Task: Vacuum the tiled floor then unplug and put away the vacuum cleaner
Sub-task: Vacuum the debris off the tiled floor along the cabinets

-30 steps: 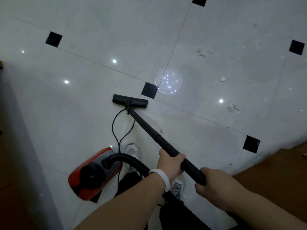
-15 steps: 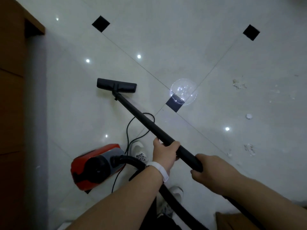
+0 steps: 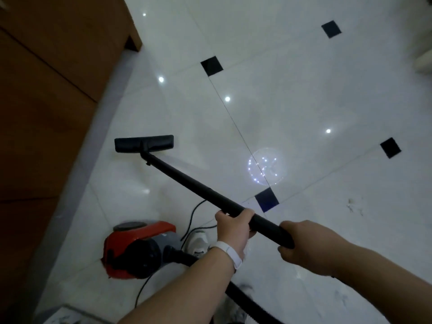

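Left hand (image 3: 233,226) and right hand (image 3: 306,246), fingers curled round the black wand (image 3: 187,177), right of the red canister (image 3: 131,246). Floor head (image 3: 144,143) flat on tiled floor (image 3: 292,90) beyond the canister.

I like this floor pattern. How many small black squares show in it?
4. A black square top right, another upper middle, another far right, the last just beyond the wand. Others may be hidden.

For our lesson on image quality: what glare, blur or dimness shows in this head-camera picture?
Head view: bright glints dot the glossy tiled floor; a round flare ring lies beside a black inset tile; the red vacuum cleaner looks smeared; overall dim.
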